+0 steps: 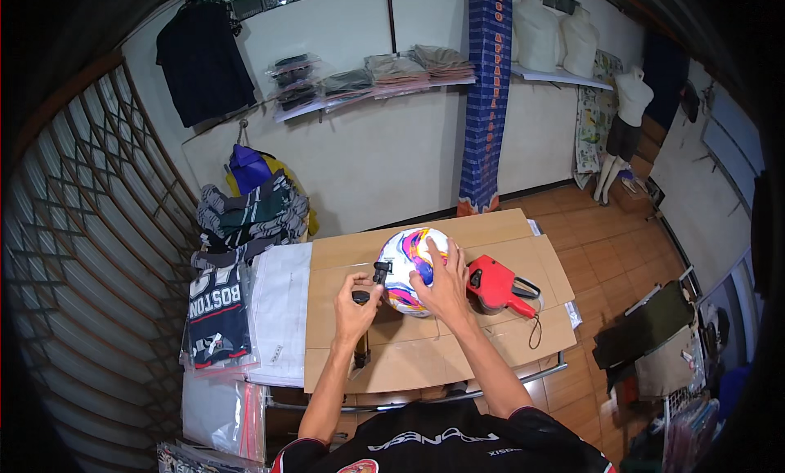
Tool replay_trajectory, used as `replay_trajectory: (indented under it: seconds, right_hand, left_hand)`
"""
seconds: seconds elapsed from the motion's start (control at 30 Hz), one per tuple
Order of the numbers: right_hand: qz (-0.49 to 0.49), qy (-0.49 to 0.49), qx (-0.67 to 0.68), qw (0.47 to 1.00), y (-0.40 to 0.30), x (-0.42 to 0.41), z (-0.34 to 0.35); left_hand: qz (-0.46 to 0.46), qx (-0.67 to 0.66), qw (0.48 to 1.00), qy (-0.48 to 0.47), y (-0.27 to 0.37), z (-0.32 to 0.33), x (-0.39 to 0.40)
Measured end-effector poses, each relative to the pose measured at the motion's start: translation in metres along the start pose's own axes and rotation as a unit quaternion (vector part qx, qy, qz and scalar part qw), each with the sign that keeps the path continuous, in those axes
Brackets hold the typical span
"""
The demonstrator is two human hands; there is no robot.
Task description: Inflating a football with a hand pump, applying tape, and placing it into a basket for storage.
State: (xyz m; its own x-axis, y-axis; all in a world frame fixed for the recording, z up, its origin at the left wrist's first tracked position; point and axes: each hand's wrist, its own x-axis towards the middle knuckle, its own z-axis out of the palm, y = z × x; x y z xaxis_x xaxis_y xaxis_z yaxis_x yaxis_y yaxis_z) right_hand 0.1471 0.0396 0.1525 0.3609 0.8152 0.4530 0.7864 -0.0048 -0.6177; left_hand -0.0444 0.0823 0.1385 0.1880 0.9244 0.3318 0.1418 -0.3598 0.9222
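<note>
A white ball [403, 261] with pink, blue and yellow patterns rests on cardboard in front of me. My right hand [451, 292] grips its right side, fingers spread over the surface. Between the thumb and fingers of my left hand [356, 310] is a small black fitting [382, 273], held against the ball's left side; whether it enters the ball cannot be seen. A black upright tool, apparently a hand pump [362, 353], stands by my left wrist, partly hidden behind it. Just right of the ball lies a red price-label gun [498, 284] with a black handle and wrist cord.
Flattened cardboard [515, 338] covers the table, with a metal rail [552, 370] along its near edge. Left are a bagged jersey [216, 316], a pile of socks [257, 212] and clear plastic bags [224, 415]. Folded clothes hang on a rack [665, 356] at right.
</note>
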Motion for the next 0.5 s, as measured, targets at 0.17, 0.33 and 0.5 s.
replay_trajectory:
  seconds: [0.17, 0.33, 0.5]
  right_hand:
    - [-0.032, 0.005, -0.019, 0.999, -0.005, 0.009, 0.009]
    - [-0.065, 0.002, -0.034, 0.997, -0.014, 0.016, 0.019]
    - [-0.091, -0.018, -0.057, 0.994, -0.028, 0.018, 0.029]
  left_hand:
    - [-0.038, -0.034, 0.998, 0.035, -0.025, 0.008, 0.0]
    - [-0.083, -0.116, 0.987, 0.069, -0.055, 0.01, -0.004]
    - [-0.091, -0.124, 0.98, 0.124, -0.082, 0.004, -0.009]
